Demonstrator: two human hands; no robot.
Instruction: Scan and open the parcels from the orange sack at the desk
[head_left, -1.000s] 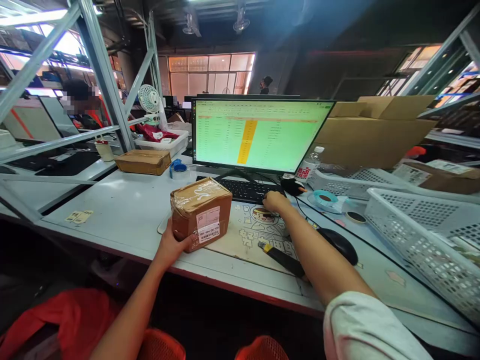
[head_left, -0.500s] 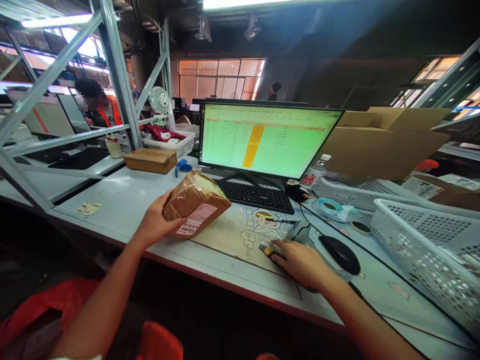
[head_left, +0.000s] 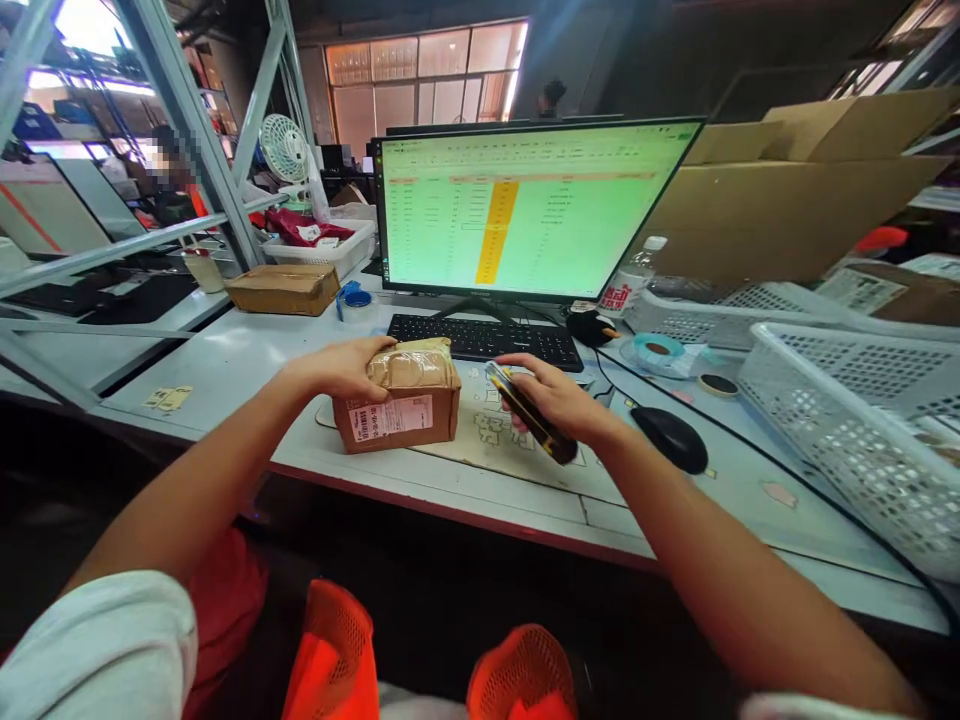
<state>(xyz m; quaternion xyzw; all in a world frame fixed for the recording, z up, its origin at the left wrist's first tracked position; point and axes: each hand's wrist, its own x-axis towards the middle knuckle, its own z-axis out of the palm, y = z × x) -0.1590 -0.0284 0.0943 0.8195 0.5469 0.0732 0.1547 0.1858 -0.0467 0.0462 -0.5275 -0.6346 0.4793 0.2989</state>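
Observation:
A taped brown cardboard box (head_left: 439, 412) sits on the desk mat, its white shipping label facing me. My left hand (head_left: 341, 370) is closed on the box's upper left edge, thumb along the front. To the right of the box, my right hand (head_left: 551, 398) is wrapped around a black and yellow box cutter (head_left: 534, 418), raised off the mat. The cutter's tip points up and left, toward the box, without touching it. Behind both hands lie a black keyboard (head_left: 480, 338) and a lit monitor (head_left: 442, 220) with a spreadsheet.
Right of my right hand are a black mouse (head_left: 670, 438), tape rolls (head_left: 654, 350) and a white perforated basket (head_left: 840, 430). Another flat carton (head_left: 285, 290) and blue tape (head_left: 354, 298) lie at the back left. A metal frame (head_left: 187, 130) rises on the left; a person sits beyond it.
The box has been set down from its tilt and turned, label toward me. My right hand has lifted the box cutter off the mat and brought it nearer the box.

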